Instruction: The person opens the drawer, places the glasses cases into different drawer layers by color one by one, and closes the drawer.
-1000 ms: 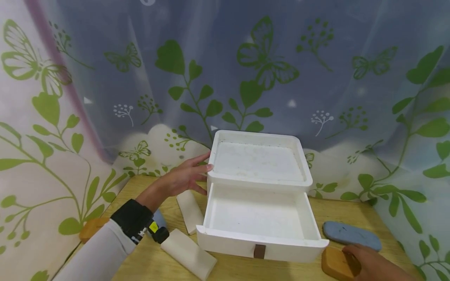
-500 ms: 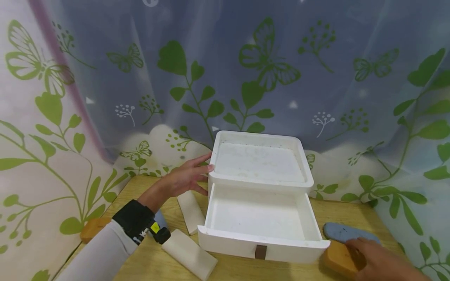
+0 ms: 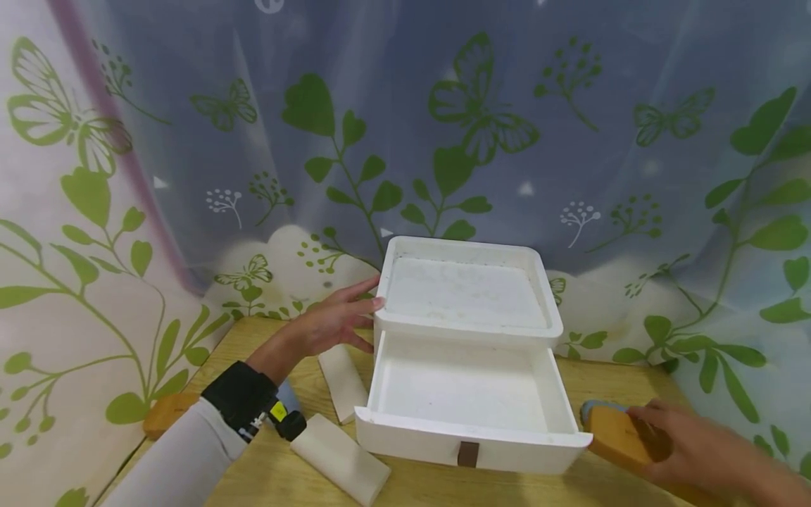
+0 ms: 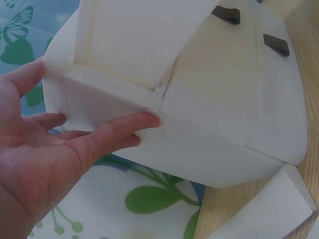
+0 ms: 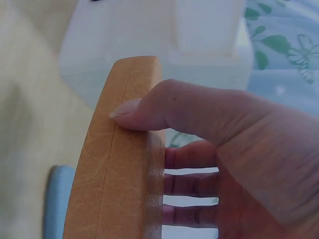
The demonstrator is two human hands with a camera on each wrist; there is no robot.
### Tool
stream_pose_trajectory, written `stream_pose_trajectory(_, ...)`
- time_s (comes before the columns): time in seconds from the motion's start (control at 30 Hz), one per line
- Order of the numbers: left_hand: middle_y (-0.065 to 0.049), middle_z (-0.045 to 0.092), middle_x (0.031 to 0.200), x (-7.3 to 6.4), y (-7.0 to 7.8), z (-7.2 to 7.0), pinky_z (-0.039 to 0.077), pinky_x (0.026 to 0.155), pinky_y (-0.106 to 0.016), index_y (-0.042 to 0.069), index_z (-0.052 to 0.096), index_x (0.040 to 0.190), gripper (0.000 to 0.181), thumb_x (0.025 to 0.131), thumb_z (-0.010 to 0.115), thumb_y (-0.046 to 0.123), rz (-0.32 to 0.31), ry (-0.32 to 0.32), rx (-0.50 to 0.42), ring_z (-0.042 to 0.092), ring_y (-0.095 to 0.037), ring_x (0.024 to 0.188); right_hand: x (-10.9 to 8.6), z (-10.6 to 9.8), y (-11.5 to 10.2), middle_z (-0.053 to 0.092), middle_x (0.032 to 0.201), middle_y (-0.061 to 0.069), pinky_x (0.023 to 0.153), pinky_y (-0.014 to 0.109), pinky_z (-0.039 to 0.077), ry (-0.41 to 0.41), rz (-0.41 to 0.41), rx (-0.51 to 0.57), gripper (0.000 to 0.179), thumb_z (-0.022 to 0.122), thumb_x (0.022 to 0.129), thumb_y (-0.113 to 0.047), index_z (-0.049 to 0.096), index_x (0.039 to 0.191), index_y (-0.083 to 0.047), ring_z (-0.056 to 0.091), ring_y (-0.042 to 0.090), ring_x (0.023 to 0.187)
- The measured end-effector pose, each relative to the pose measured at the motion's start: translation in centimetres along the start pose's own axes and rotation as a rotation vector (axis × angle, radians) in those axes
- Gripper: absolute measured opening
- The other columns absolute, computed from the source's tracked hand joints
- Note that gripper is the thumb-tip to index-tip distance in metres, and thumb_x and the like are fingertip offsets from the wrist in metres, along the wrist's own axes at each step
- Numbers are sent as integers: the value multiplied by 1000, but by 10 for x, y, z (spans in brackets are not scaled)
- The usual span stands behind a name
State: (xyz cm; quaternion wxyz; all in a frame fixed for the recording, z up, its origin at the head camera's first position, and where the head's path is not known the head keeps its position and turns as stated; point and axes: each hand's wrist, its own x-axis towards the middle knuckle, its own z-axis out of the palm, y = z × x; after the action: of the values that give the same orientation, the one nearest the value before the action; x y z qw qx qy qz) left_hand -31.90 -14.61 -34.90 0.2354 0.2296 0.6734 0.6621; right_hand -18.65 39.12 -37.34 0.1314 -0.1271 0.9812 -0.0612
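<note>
My right hand (image 3: 697, 443) grips an orange-brown leather-look glasses case (image 3: 617, 436), thumb on its seam in the right wrist view and fingers along the far side. The case (image 5: 112, 159) is raised off the table there, with the white drawer unit behind. My left hand (image 3: 336, 324) rests against the left side of that white drawer unit (image 3: 465, 327), fingers extended along its wall. The unit's top drawer (image 3: 405, 436) is pulled out, and nothing lies in it. Two lower drawers with brown pull tabs (image 4: 275, 45) are closed in the left wrist view.
A blue case (image 3: 591, 406) lies right of the drawer, mostly hidden by the held case. Two cream cases (image 3: 342, 458) lie left of the unit. Behind my left forearm show another orange case (image 3: 167, 414) and a blue item (image 3: 287, 398). A patterned curtain (image 3: 405, 141) closes off the back.
My right hand has taken the orange-brown case up from the table and moved slightly right, so it now covers most of the blue case. My left hand has stayed on the drawer unit.
</note>
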Motion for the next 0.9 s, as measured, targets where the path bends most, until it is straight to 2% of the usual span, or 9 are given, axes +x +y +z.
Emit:
stream_pose_trajectory(0.23, -16, 35, 167, 0, -1, 1, 59, 93, -60, 32, 14, 168, 67, 110, 48, 24, -4, 5, -4, 55, -46, 137, -8, -29, -11, 64, 124, 29, 79, 58, 58, 128, -70, -113, 81, 89, 75, -44, 64, 132, 6, 67, 41, 101)
stream_pose_trajectory(0.37, -17, 35, 167, 1, -2, 2, 58, 94, -61, 32, 13, 168, 68, 110, 49, 26, -5, 2, -3, 56, -46, 137, -10, -48, -20, 59, 129, 39, 81, 64, 56, 137, -74, -146, 83, 90, 74, -44, 62, 135, 6, 64, 53, 107)
stream_pose_trajectory(0.43, -17, 36, 167, 1, -2, 2, 58, 94, -61, 33, 13, 168, 69, 110, 49, 26, -4, 2, 2, 56, -47, 136, -11, -56, -25, 59, 129, 38, 80, 63, 57, 136, -73, -159, 84, 90, 74, -45, 62, 136, 5, 65, 51, 105)
stream_pose_trajectory(0.63, -16, 36, 167, 1, -2, 1, 59, 93, -61, 34, 14, 168, 68, 110, 49, 26, -1, -1, 7, 55, -48, 137, -13, -75, -38, 67, 118, 17, 76, 49, 59, 189, -109, -192, 81, 91, 71, -48, 67, 131, 2, 66, 27, 94)
stream_pose_trajectory(0.77, -16, 34, 167, 0, -1, 1, 59, 93, -60, 33, 13, 168, 68, 110, 49, 26, -1, 4, 2, 53, -48, 139, -11, -86, -43, 67, 121, 18, 78, 51, 59, 195, -124, -211, 83, 89, 73, -51, 65, 133, 2, 67, 30, 97)
stream_pose_trajectory(0.9, -16, 33, 168, 0, 0, 2, 59, 93, -59, 32, 13, 168, 68, 110, 48, 25, -5, 7, -7, 51, -48, 141, -8, -95, -50, 66, 124, 16, 76, 46, 58, 200, -149, -209, 84, 87, 76, -54, 64, 137, -1, 66, 26, 97)
